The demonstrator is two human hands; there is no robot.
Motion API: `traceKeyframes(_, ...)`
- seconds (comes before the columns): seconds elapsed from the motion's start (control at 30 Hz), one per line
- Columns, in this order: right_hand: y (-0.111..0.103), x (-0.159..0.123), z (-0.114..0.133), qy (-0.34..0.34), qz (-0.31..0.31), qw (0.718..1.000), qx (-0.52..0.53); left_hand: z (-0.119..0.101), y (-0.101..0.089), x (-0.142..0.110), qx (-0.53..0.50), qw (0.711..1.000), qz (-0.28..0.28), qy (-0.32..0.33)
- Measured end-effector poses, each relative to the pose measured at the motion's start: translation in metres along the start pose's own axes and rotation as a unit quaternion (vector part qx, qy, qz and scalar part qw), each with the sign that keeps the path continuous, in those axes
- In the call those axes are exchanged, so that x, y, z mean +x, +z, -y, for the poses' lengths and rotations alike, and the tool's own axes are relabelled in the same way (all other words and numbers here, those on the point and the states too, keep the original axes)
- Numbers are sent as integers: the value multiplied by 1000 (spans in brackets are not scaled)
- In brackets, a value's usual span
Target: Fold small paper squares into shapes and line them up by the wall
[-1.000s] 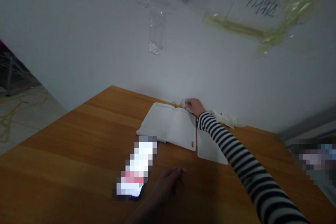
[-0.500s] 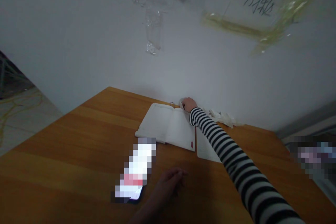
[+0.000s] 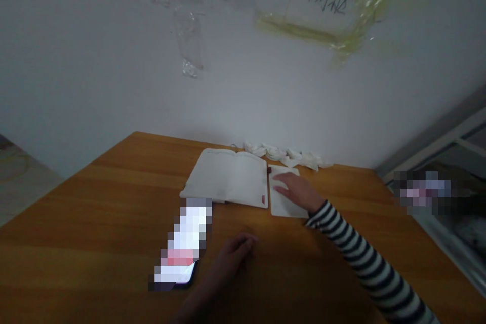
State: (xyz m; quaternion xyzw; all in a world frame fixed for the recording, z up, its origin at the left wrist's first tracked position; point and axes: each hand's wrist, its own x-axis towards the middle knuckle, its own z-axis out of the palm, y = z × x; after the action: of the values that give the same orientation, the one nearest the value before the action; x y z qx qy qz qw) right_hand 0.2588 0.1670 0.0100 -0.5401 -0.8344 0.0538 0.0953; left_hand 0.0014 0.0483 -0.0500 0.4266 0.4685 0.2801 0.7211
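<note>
My right hand [image 3: 294, 188] is over a white sheet or pad [image 3: 283, 206] with its fingers apart and nothing in them. Whether the fingertips touch the sheet I cannot tell. Left of it an open notebook [image 3: 216, 177] lies flat with blank-looking pages. My left hand [image 3: 239, 250] rests on the table below the notebook, fingers curled in, with nothing visible in them. A row of crumpled white tissues [image 3: 275, 152] lies behind the notebook and sheet, along the wall.
The wooden table [image 3: 114, 202] meets a white wall [image 3: 246, 86]. A lit phone [image 3: 186, 276], its screen blurred out, lies left of my left hand. Taped paper [image 3: 296, 0] with handwriting hangs on the wall. A white metal frame [image 3: 429, 152] stands beyond the right edge.
My right hand has left the crumpled tissue at the row's left end and drawn back to over the white sheet, its fingers now apart. The view has shifted right; my left hand stays resting.
</note>
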Motion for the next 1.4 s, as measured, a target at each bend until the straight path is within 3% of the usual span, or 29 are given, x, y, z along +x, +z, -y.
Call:
traceKeyframes(0.07, 27, -40, -3, -13, 6, 1000, 23, 2, 0, 0, 6, 1000, 0, 5)
traceKeyframes(0.17, 55, -68, -3, -27, -3, 999, 30, 6, 0, 0, 5, 1000, -10, 13)
traceKeyframes(0.53, 71, -67, -5, -38, -31, 999, 17, 0, 0, -9, 38, 999, -17, 27)
traceKeyframes(0.97, 67, -70, 1, -22, -32, 999, 21, -3, -2, -9, 39, 999, -2, 32)
traceKeyframes(1.13, 53, -69, 3, 11, -12, 1000, 11, -2, -1, -10, 36, 999, -16, 35)
traceKeyframes(1.3, 27, -83, 40, 32, -66, 997, 19, -18, -1, -18, 51, 985, -88, 139)
traceKeyframes(1.4, 11, -99, 69, 41, -94, 985, 142, -24, -2, -20, 58, 982, -53, 170)
